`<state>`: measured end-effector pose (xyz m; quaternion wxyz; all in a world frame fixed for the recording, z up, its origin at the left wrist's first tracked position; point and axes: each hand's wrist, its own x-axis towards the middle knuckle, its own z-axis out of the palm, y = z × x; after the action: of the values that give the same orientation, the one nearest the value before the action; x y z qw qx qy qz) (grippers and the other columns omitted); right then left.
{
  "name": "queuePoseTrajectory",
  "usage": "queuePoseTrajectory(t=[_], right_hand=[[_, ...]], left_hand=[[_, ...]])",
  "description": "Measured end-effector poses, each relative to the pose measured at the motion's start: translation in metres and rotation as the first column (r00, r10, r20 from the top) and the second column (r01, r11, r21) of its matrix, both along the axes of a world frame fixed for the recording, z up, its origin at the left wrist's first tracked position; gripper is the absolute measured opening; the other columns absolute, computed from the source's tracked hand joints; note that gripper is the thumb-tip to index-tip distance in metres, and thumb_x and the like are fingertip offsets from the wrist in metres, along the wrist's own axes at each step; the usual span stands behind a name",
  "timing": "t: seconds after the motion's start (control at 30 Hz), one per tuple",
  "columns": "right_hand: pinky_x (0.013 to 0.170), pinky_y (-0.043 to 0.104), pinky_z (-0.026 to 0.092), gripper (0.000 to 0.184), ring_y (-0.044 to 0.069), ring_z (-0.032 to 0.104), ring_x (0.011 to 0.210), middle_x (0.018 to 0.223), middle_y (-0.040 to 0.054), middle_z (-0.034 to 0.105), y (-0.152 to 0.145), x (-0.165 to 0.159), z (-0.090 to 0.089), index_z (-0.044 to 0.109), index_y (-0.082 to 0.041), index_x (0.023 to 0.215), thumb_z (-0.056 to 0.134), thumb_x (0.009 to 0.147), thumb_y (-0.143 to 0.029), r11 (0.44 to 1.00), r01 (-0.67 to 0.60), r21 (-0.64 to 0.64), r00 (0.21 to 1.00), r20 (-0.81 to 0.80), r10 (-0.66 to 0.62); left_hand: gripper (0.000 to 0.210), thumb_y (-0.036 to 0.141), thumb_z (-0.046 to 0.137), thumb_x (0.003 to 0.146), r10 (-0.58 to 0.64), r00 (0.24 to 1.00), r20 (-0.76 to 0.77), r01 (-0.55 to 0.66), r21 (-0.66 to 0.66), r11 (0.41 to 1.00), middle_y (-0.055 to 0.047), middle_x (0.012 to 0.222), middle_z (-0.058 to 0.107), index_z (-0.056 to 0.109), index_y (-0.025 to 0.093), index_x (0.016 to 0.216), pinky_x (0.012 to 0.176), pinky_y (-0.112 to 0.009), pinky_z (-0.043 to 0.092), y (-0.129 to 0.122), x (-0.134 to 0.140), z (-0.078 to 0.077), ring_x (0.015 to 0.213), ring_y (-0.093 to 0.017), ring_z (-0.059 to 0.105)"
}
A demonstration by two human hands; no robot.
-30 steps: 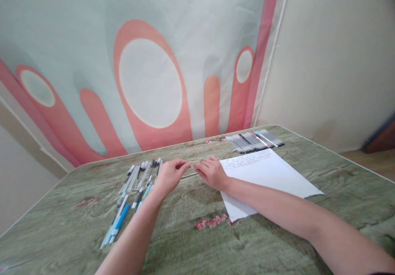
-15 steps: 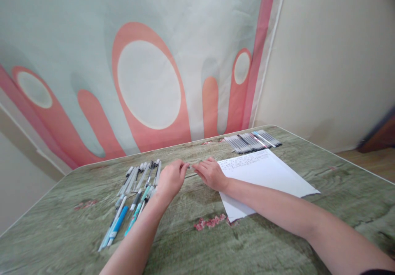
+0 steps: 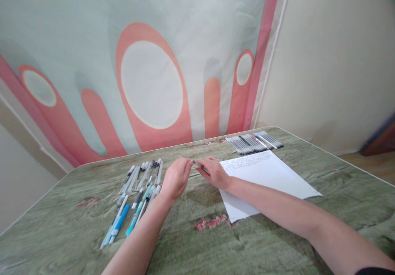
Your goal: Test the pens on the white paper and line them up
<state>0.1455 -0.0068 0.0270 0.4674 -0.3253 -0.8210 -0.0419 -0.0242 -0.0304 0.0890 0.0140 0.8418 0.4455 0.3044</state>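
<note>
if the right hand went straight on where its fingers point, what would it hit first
Beyond the small piece between the fingertips, the right hand would probably meet the left hand first, though depth there is hard to judge.

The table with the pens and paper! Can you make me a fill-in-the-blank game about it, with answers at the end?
A slim object shows between the left hand and the right hand; the hand nearer the white paper is the ____ one.
The printed flowers on the table are ____.
The thick pen left of the teal pen is bright ____.

Missing words: right; pink; blue
</note>
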Motion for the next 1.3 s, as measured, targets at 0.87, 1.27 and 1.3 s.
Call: queuePoseTrajectory(t=[0.87,1.27,1.3], right_hand=[[0.051,0.026,0.047,0.019,0.012,0.052,0.048,0.052,-0.0026,0.052,0.002,0.253,-0.039,0.052,-0.018,0.074,0.060,0.067,-0.034,0.688,0.148,-0.710,0.591,-0.494,-0.637],[0.052,0.024,0.037,0.016,0.016,0.058,0.055,0.055,0.0018,0.061,-0.011,0.271,-0.039,0.050,-0.019,0.068,0.047,0.072,-0.034,0.535,0.614,-0.581,0.587,-0.118,-0.801],[0.052,0.024,0.037,0.015,0.016,0.057,0.054,0.054,0.0018,0.061,-0.011,0.271,-0.039,0.050,-0.019,0.066,0.047,0.072,-0.033,0.530,0.629,-0.569,0.585,-0.103,-0.805]], left_hand=[[0.043,0.041,0.026,0.090,-0.393,0.869,-0.302,0.330,-0.238,0.914,-0.005,0.132,0.045,0.043,0.023,0.125,0.101,-0.034,0.025,-0.032,0.049,-0.056,0.122,-0.016,0.038],[0.042,0.040,0.026,0.090,-0.394,0.858,-0.330,0.330,-0.235,0.914,-0.003,0.133,0.043,0.042,0.023,0.125,0.102,-0.035,0.025,-0.032,0.049,-0.055,0.122,-0.015,0.036],[0.042,0.040,0.026,0.090,-0.394,0.858,-0.330,0.330,-0.233,0.915,-0.003,0.133,0.043,0.042,0.023,0.125,0.102,-0.035,0.025,-0.032,0.049,-0.054,0.122,-0.015,0.036]])
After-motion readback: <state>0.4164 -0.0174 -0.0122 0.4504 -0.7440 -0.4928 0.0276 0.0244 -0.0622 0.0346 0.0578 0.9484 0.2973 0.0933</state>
